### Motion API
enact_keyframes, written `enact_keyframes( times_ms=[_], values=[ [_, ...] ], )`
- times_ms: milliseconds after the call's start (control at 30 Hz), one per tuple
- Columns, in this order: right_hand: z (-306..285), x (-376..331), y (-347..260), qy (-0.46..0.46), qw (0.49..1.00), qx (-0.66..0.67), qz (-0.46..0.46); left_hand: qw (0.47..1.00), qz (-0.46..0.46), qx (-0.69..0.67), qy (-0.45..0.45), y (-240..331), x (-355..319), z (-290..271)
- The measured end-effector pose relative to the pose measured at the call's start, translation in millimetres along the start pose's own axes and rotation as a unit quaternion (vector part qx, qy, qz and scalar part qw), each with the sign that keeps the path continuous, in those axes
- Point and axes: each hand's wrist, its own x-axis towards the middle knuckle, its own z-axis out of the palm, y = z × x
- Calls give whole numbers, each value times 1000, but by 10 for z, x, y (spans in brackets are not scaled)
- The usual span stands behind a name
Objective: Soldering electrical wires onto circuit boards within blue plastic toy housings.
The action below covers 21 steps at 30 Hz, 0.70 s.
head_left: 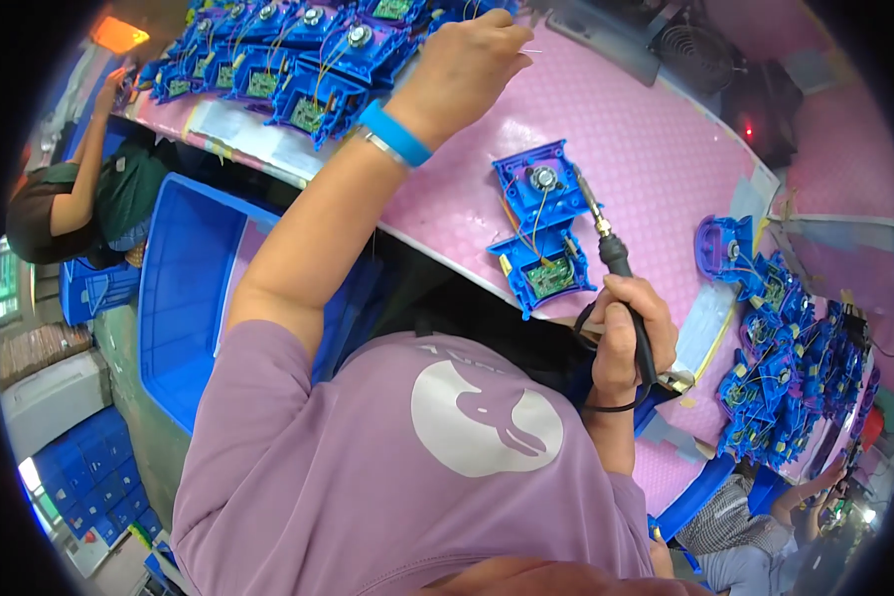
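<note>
Between both hands (462,74) (631,333) lies blue housing (541,228).

A pink work table (656,149) with a fine embossed pattern and a pale edge carries the assemblies. The landmark, an opened blue plastic housing (541,230) showing a round speaker and a green circuit board with thin wires, lies flat on the bare pink surface near the table's front edge. Far to its left, at the table's end, a dense pile of like blue housings (288,55) rests on a pale sheet. To its right, along the front edge, a second heap of blue housings (780,368) lies beside taped patches of pale sheet.
</note>
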Motion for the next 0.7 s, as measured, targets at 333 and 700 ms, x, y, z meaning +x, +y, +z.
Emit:
enact_keyframes(
  times_ms=[333, 700],
  values=[
    [-337, -192, 62, 34, 999, -18, 16, 868, -96, 314, -373, -624, 195, 692],
    [-443, -238, 2, 61, 994, 94, 12, 920, -23, 261, -291, 549, 135, -533]
  ],
)
